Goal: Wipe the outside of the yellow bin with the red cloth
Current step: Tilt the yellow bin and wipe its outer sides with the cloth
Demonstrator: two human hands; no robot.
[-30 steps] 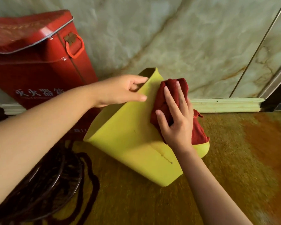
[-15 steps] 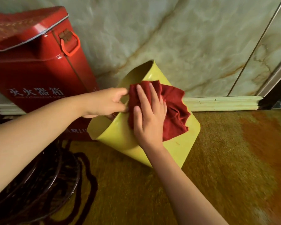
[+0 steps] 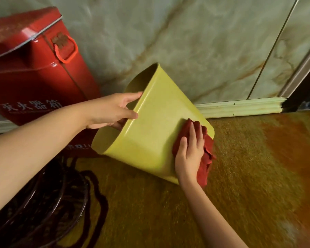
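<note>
Nearest us, the floor point(image 3: 240, 176) is a mottled yellow-brown surface that turns orange-red off to the right of our right hand point(image 3: 189, 154). Low on the left, under our left forearm, sits a dark round wire frame point(image 3: 43, 203) with dark loops trailing beside it. The floor to the right of the right hand and toward us lies open.

Our right hand lies flat, fingers spread and pointing away from us, pressing the red cloth point(image 3: 204, 158) against the side wall of the yellow bin point(image 3: 150, 136) near its base end. The cloth bunches out past the hand on its right and hangs below the bin's bottom edge. This grip is a flat press, not a closed fist.

The bin is tilted on its side, mouth to the left and up, base to the right. Our left hand point(image 3: 113, 110) reaches in from the left with its grip closed on the rim, thumb on the outer wall, fingers curled inside.

Beyond the left hand stands a red metal box point(image 3: 34, 77) with a side handle and white characters. Behind everything rises a pale marbled wall point(image 3: 186, 42) with a cream skirting board point(image 3: 240, 106) at its foot; a dark gap opens at far right.
</note>
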